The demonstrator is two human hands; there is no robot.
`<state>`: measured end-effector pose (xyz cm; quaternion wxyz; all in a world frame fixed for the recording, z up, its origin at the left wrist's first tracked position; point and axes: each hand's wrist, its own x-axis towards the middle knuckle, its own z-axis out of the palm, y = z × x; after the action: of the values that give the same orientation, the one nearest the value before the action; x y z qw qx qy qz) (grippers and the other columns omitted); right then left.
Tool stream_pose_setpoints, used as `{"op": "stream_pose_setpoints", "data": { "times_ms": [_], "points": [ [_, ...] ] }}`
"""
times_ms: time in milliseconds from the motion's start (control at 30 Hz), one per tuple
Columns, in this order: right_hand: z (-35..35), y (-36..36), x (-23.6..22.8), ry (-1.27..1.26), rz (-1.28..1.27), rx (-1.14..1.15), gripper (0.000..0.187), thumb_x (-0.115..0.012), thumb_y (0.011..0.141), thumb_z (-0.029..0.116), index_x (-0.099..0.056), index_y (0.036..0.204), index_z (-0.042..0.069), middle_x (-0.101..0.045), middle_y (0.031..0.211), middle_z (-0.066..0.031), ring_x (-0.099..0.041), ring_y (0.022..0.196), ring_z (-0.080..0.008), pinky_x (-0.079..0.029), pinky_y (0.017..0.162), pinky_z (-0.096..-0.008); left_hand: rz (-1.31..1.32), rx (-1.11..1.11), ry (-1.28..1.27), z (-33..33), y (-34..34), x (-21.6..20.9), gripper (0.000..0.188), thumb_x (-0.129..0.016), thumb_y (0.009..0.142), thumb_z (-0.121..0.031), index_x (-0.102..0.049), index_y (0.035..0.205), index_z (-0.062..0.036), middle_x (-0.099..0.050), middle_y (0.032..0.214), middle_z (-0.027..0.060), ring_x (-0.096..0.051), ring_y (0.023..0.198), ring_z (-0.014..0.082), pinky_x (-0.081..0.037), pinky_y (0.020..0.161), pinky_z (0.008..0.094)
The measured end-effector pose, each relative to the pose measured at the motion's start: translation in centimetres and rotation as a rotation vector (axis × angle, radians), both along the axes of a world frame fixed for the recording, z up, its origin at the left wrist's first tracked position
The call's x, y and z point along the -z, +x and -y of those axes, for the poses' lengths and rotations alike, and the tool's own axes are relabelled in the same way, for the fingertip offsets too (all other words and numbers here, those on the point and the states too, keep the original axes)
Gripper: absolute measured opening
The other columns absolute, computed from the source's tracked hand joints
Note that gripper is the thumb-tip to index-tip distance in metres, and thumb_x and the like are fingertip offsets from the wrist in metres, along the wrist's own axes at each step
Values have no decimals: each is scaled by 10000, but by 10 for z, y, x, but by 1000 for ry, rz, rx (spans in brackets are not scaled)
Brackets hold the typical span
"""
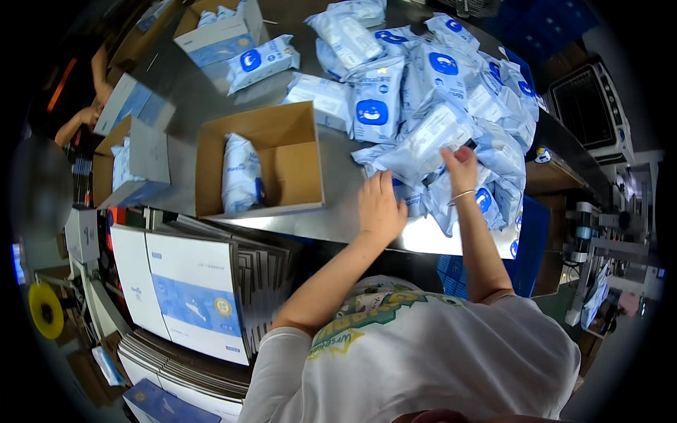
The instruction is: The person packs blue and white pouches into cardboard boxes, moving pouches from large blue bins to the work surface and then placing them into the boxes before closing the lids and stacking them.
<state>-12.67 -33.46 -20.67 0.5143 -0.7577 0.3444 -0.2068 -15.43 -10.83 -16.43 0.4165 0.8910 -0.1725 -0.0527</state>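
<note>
Open brown-lined carton (300,123): one wipes pack (241,173) inside, room beside it; many loose packs (446,67) heaped outside on steel table (340,183). Left hand (381,209) at front pack's (424,146) near end, thumb spread from fingers; right hand (462,171) curled at its right end, cannot tell if pinching

Both bare hands at the pile. Left hand (381,211) has fingers extended at the near-left end of a blue-white soft pack (434,141); right hand (462,175) is at its right end, fingers bunched, but can't tell if it's actually gripping. More packs (444,65) heaped behind and to the right on the metal table (183,187). Open carton (300,173) left of the hands, one upright pack (238,169) inside, against its left side. Farther left: second carton (151,158), part-filled, near a co-worker's hand (89,115). Flattened cartons (194,271) stacked below the table edge.
</note>
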Motion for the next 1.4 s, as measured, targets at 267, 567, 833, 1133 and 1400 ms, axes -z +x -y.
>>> {"op": "stream_pose_setpoints", "data": {
  "times_ms": [267,567,833,1133,1400],
  "points": [
    [-38,41,36,113,128,240,954,-834,518,103,-290,1293,-15,-495,1189,-135,-492,1061,-251,-392,905,-299,-229,-206,414,82,-15,68,1127,-741,578,-469,-109,1363,34,-98,1413,259,-102,1318,373,-164,1016,560],
    [7,15,14,153,76,-109,931,-847,452,120,-367,1236,-29,-565,1095,-141,-546,988,-240,-435,861,-309,-371,-214,-315,-35,-20,112,1052,-797,547,-195,-155,1363,-23,-386,1280,195,-427,1147,354,-359,966,378],
    [-48,-38,-40,-524,-492,-464,932,-783,530,334,-334,1280,11,-490,1137,-224,-503,1049,-354,-431,875,-379,-1163,-205,-1283,-80,-49,119,784,-684,617,-41,-304,1302,-68,-468,1215,115,-441,1141,292,-358,966,403],
    [-80,-42,-35,-617,-250,-780,440,-683,672,172,-548,1075,62,-516,1050,-165,-524,952,-357,-455,785,-373,-311,-20,-266,-95,-23,-13,352,-656,752,-154,-582,1066,-13,-625,915,167,-608,849,261,-467,751,338],
    [-250,-15,-101,-804,396,-1195,512,-670,598,83,-543,1093,66,-558,963,-141,-543,961,-314,-435,836,-382,-165,-284,714,-234,72,-132,549,-725,582,-253,-581,1062,-29,-579,1059,192,-544,1017,321,-449,837,396]
  ]
}}
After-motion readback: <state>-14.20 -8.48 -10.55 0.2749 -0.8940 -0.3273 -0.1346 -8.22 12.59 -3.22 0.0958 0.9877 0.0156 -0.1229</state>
